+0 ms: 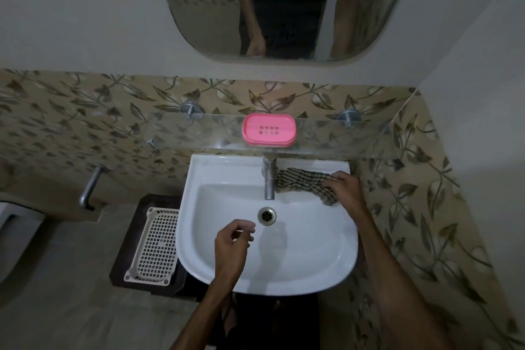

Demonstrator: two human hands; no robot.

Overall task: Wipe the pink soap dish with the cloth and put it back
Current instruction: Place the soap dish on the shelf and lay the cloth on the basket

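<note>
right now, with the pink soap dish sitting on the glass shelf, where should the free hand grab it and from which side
Judging by its pose, grip the pink soap dish across its two long edges, thumb on the near rim and fingers on the far one, coming from the front and above. It lies flat on the glass shelf near the front edge, wall behind. The left hand holds nothing; the right hand grips the cloth.

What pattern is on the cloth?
Dark and light checks on the cloth, seen in the head view.

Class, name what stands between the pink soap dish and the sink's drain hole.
In the head view, the metal tap stands between the pink plastic soap dish and the drain hole.
</note>
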